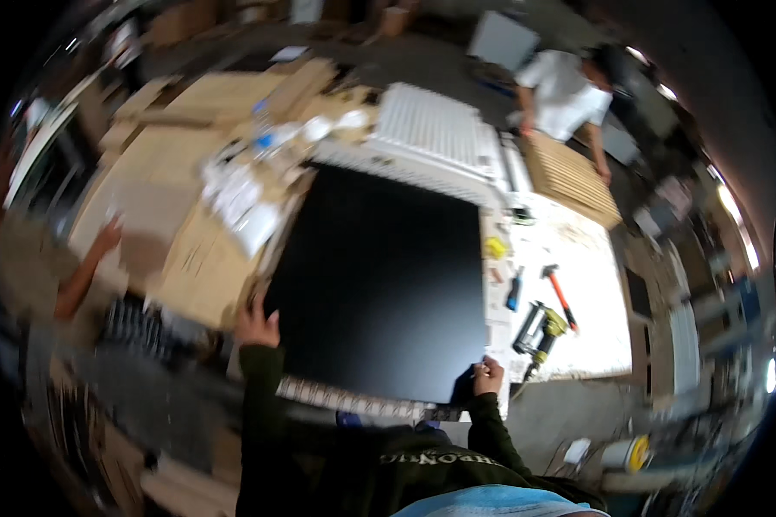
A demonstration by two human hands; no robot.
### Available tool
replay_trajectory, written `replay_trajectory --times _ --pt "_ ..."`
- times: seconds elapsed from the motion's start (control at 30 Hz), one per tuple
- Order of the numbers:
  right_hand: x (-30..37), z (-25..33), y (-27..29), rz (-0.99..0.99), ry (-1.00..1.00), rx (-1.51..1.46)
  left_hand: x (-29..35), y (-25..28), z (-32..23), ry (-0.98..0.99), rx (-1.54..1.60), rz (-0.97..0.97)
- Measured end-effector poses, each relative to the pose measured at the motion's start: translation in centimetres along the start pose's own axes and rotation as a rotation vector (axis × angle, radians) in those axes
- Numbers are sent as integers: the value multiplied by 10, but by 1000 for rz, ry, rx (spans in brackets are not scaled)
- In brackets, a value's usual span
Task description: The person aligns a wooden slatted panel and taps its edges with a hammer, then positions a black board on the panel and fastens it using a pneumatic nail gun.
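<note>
A large flat black panel [379,276] lies in front of me on a white ribbed surface [341,400], whose near edge shows below it. At the panel's left edge is my left hand [257,326], its fingers stretched forward and its thumb apart from them. By the near right corner my right hand [489,376] is closed, fingertips pinched together at the edge. A small pale spot shows at those fingertips; what it is I cannot make out. The undersides of both hands are hidden.
Right of the panel, a nail gun [539,334], an orange-handled hammer [560,297] and a blue-handled tool [515,289] lie on a white board [599,345]. Plastic bags [237,202] and wooden boards [194,271] are at left. A co-worker [569,95] handles a slatted wooden panel [571,177]; another person's arm [86,267] reaches in.
</note>
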State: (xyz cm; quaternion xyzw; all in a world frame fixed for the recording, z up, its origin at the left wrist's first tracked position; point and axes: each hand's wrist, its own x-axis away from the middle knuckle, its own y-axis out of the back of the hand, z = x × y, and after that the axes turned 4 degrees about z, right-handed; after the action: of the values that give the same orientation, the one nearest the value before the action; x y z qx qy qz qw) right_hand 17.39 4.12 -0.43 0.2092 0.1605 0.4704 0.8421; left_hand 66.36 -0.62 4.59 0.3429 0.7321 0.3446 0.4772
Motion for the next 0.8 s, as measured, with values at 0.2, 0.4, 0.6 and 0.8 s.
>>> replay_trajectory --times 0.2,0.4,0.6,0.8 --pt "26 48 -40 27 282 129 36 -7 71 191 -254 326" --pt "1 34 -23 149 -57 230 19 13 -8 66 -159 143" --pt "4 35 -28 236 -98 157 29 -64 93 -125 -35 -245" --pt "6 23 -30 154 -89 90 18 22 -20 54 -219 -78"
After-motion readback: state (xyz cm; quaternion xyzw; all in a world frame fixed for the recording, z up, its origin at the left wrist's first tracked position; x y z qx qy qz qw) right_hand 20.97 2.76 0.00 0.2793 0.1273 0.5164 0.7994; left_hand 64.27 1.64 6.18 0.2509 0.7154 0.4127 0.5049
